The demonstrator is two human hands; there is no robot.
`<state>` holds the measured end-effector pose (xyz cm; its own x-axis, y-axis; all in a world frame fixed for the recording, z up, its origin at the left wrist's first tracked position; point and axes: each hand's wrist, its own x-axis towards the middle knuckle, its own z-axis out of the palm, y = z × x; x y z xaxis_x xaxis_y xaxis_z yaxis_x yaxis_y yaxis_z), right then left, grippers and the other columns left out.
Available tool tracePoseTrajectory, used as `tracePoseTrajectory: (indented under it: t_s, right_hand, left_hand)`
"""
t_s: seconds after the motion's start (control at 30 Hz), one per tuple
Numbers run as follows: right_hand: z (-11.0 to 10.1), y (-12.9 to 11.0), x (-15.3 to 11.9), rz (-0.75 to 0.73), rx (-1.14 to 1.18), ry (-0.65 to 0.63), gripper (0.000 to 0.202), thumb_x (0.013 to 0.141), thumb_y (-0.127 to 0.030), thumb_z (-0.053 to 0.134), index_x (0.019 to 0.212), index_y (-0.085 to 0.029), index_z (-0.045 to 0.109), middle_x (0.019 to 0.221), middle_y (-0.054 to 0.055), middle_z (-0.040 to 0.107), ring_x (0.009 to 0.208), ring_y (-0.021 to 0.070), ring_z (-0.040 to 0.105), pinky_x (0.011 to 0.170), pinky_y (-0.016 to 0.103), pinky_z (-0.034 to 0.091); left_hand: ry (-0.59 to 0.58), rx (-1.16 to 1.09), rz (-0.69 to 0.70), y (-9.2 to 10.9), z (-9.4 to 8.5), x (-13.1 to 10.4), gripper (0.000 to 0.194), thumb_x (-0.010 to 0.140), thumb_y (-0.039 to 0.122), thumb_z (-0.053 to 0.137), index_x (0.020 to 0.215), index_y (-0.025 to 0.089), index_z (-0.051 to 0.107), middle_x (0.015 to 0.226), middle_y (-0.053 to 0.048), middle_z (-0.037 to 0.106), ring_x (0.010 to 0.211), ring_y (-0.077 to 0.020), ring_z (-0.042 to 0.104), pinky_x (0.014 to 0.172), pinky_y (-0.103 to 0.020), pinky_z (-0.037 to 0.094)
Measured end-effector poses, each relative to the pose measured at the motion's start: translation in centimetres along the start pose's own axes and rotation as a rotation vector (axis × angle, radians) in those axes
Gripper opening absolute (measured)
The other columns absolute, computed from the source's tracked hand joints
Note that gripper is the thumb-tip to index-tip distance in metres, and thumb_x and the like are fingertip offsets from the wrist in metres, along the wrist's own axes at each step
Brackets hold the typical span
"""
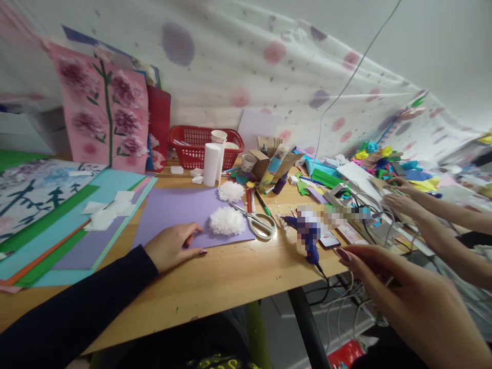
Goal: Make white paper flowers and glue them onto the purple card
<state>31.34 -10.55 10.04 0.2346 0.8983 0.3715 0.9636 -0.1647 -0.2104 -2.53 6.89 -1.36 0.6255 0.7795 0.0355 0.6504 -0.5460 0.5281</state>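
My left hand (173, 247) rests on the near edge of a purple sheet (172, 205), thumb and fingers apart, holding nothing. To its right on the sheet sits a white ruffled paper flower (227, 221), with a smaller white one (230, 191) behind it. Scissors (262, 225) with pale handles lie beside the flowers, their blades pointing at them. A blue glue gun (310, 237) stands on the table between the scissors and my right hand. Raised at the table's front right, my right hand (415, 297) has thumb and forefinger tips together; anything between them is too small to make out.
Behind the sheet stand a white paper roll (210, 165), a red basket (180, 154) and a cardboard box (265, 166) of supplies. Colored sheets (119, 179) cover the left. Cables (326, 282) hang over the front edge. Another person's hands (403, 202) work at the right.
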Motion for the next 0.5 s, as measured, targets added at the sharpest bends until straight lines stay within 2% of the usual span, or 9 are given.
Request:
tracePoseTrajectory:
  t_s: [0.13,0.3,0.4,0.5]
  right_hand:
    - [0.3,-2.9,1.2,-0.078,0.047,0.085,0.031,0.083,-0.052,0.048,0.084,-0.026,0.067,0.072,0.002,0.071,0.05,0.0167,0.061,0.051,0.028,0.045]
    - [0.1,-3.7,2.2,-0.036,0.007,0.219,0.03,0.084,-0.05,0.049,0.081,-0.025,0.066,0.072,0.003,0.071,0.054,0.0184,0.062,0.052,0.029,0.043]
    - [-0.1,-4.8,2.6,0.011,0.054,0.354,0.025,0.086,-0.046,0.052,0.084,-0.026,0.067,0.076,0.003,0.071,0.065,0.0198,0.065,0.061,0.03,0.046]
    - [-0.1,-5.6,2.4,0.092,0.036,0.545,0.026,0.087,-0.047,0.054,0.086,-0.024,0.067,0.081,0.006,0.072,0.078,0.0245,0.067,0.071,0.034,0.047]
  left_hand:
    - [-0.001,0.125,0.107,-0.7,0.0,-0.5,0.036,0.09,0.045,0.044,0.1,0.017,0.065,0.08,-0.005,0.061,0.076,-0.0193,0.057,0.069,-0.028,0.042]
    - [0.043,0.213,0.143,-2.1,0.5,-1.4,0.042,0.093,0.047,0.038,0.108,0.021,0.067,0.082,-0.007,0.064,0.079,-0.0205,0.058,0.071,-0.029,0.044]
    - [0.066,0.233,0.155,-2.6,0.5,-1.9,0.043,0.093,0.048,0.037,0.108,0.021,0.067,0.082,-0.007,0.065,0.079,-0.0205,0.06,0.071,-0.029,0.046]
    - [0.049,0.249,0.156,-2.8,0.0,-2.3,0.043,0.094,0.046,0.038,0.11,0.02,0.068,0.082,-0.008,0.066,0.078,-0.0206,0.061,0.07,-0.029,0.047]
